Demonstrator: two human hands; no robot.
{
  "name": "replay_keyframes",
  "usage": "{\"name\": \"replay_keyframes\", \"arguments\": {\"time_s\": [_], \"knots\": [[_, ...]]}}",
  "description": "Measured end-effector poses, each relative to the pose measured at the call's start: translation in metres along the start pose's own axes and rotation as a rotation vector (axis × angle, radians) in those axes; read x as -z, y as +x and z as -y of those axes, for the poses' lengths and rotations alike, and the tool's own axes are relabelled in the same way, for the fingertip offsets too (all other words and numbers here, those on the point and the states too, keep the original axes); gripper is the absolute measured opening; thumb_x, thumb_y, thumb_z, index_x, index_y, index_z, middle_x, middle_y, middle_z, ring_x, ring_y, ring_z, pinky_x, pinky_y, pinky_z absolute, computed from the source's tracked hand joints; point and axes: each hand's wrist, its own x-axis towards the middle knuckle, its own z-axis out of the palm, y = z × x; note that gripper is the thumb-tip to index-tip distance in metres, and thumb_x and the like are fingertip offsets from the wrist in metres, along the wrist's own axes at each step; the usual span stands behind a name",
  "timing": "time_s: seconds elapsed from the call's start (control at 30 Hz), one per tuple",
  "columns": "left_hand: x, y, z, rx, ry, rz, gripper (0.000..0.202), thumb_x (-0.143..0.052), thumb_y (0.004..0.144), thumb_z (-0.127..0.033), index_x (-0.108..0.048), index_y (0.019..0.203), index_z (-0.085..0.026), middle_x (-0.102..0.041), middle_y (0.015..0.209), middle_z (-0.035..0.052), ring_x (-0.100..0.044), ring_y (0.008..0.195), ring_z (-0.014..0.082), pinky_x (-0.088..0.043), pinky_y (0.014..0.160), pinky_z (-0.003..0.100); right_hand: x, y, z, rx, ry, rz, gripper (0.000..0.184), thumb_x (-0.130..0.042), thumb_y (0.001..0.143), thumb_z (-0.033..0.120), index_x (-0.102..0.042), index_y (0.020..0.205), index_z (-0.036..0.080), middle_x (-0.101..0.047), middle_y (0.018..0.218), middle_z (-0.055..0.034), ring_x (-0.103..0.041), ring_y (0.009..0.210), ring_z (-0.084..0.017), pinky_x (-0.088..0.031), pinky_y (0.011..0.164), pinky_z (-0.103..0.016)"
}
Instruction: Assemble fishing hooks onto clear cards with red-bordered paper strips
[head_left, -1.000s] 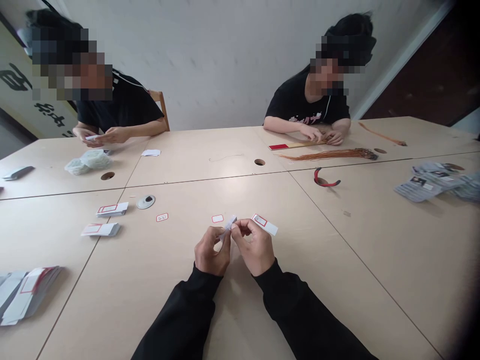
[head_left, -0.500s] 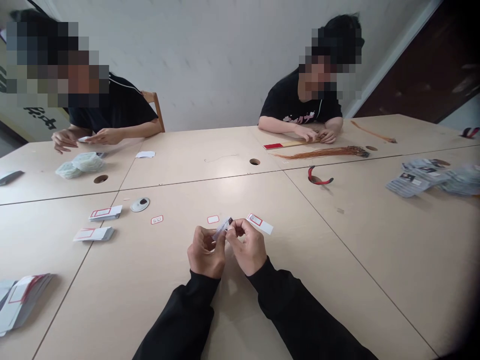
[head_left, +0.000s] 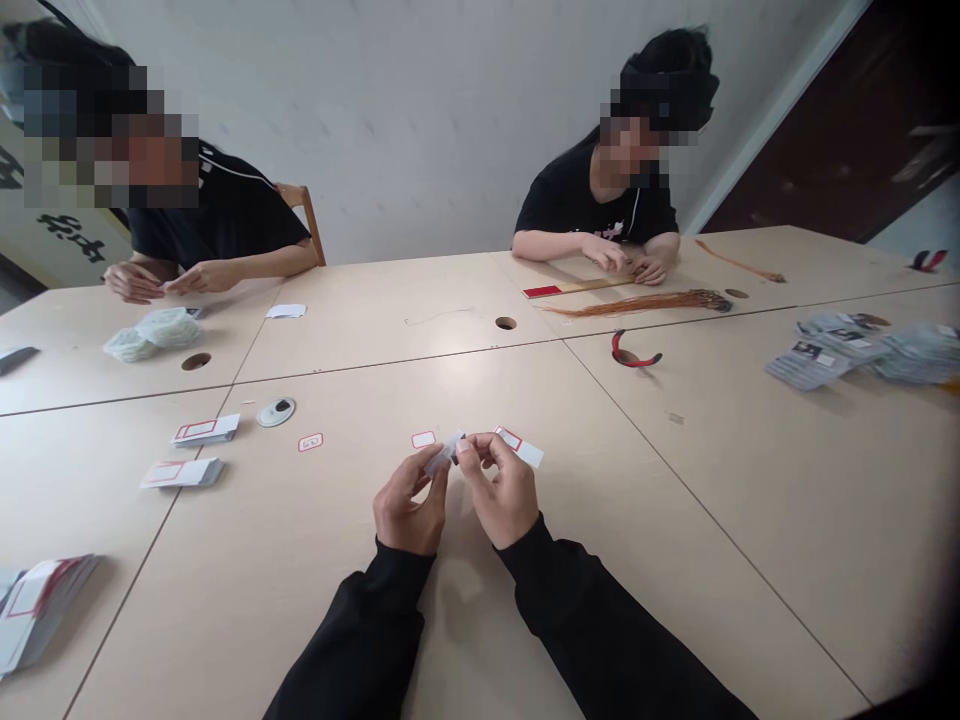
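Observation:
Both my hands meet over the middle of the beige table (head_left: 675, 520). My left hand (head_left: 406, 510) and my right hand (head_left: 503, 494) pinch a small white paper slip (head_left: 442, 453) between their fingertips, held just above the tabletop. A white card with a red frame (head_left: 520, 447) lies right behind my right hand. A small red-framed label (head_left: 423, 439) lies just beyond my left hand, and another one (head_left: 310, 442) lies further left.
Stacks of red-framed cards (head_left: 204, 431) (head_left: 181, 473) (head_left: 34, 608) lie at the left, beside a round grey disc (head_left: 275, 411). Two people in black sit across the table. A bundle of orange strands (head_left: 645, 302), a red tool (head_left: 632, 352) and printed packets (head_left: 862, 348) lie at the right.
My hands stayed together on the small slip and worked it with the fingertips. The view drifted slightly; the person at far left moved both hands together.

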Motion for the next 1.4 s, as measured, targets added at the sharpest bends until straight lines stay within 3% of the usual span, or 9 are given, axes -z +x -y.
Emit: {"name": "replay_keyframes", "arguments": {"time_s": [0.13, 0.23, 0.33, 0.47, 0.73, 1.13, 1.4], "knots": [[0.001, 0.0, 0.001, -0.024, 0.009, 0.006, 0.018, -0.065, 0.078, -0.029, -0.068, 0.093, -0.019, -0.073, 0.085, 0.0039, -0.07, 0.072, 0.0152, -0.06, 0.071, 0.028, 0.0, 0.003, -0.001, 0.023, 0.024, 0.032, 0.02, -0.053, 0.083, 0.037, -0.059, 0.077, 0.019, -0.063, 0.072, -0.0021, -0.054, 0.066, -0.015, -0.046, 0.067, -0.027], [0.001, 0.0, 0.003, -0.012, 0.065, 0.085, 0.023, -0.061, 0.079, -0.025, -0.066, 0.101, -0.02, -0.073, 0.089, 0.0042, -0.07, 0.074, 0.0153, -0.059, 0.07, 0.026, 0.0, 0.003, -0.002, 0.042, -0.004, 0.05, 0.018, -0.051, 0.082, 0.034, -0.056, 0.074, 0.019, -0.061, 0.07, -0.0013, -0.054, 0.065, -0.015, -0.047, 0.066, -0.027], [0.002, 0.0, 0.003, -0.027, 0.146, 0.184, 0.024, -0.054, 0.082, -0.024, -0.067, 0.102, -0.022, -0.072, 0.079, 0.0025, -0.068, 0.064, 0.0135, -0.056, 0.061, 0.022, 0.0, 0.003, -0.002, 0.083, -0.07, 0.036, 0.015, -0.049, 0.081, 0.031, -0.054, 0.071, 0.02, -0.06, 0.069, -0.0012, -0.054, 0.065, -0.015, -0.047, 0.067, -0.028], [0.0, -0.003, 0.003, 0.011, 0.17, 0.193, 0.022, -0.053, 0.084, -0.03, -0.068, 0.099, -0.021, -0.066, 0.061, -0.0009, -0.056, 0.045, 0.0101, -0.047, 0.047, 0.019, -0.001, 0.002, -0.001, 0.103, -0.116, -0.001, 0.013, -0.048, 0.08, 0.028, -0.052, 0.071, 0.021, -0.06, 0.068, -0.0013, -0.054, 0.065, -0.015, -0.047, 0.067, -0.027], [-0.007, -0.009, 0.0, 0.217, -0.024, 0.148, 0.03, -0.056, 0.083, -0.04, -0.068, 0.102, -0.02, -0.071, 0.071, 0.0032, -0.069, 0.065, 0.0185, -0.057, 0.065, 0.029, -0.004, 0.001, -0.001, 0.122, -0.108, -0.066, 0.01, -0.048, 0.079, 0.025, -0.051, 0.071, 0.021, -0.059, 0.067, -0.0003, -0.054, 0.063, -0.014, -0.047, 0.065, -0.026], [-0.007, -0.006, -0.003, 0.36, -0.288, 0.133, 0.031, -0.065, 0.078, -0.039, -0.067, 0.097, -0.014, -0.072, 0.085, 0.0064, -0.07, 0.075, 0.0197, -0.061, 0.069, 0.031, -0.005, -0.001, 0.001, 0.054, -0.036, -0.052, 0.011, -0.05, 0.08, 0.029, -0.053, 0.073, 0.021, -0.062, 0.069, -0.0011, -0.056, 0.065, -0.015, -0.047, 0.065, -0.026], [-0.009, -0.003, -0.006, 0.433, -0.425, 0.111, 0.034, -0.065, 0.078, -0.041, -0.064, 0.099, -0.015, -0.072, 0.082, 0.0051, -0.071, 0.074, 0.0182, -0.06, 0.064, 0.025, -0.001, -0.006, 0.005, 0.121, -0.001, 0.026, 0.021, -0.046, 0.09, 0.035, -0.06, 0.085, 0.02, -0.067, 0.082, -0.0044, -0.06, 0.073, -0.016, -0.047, 0.069, -0.027]]}}
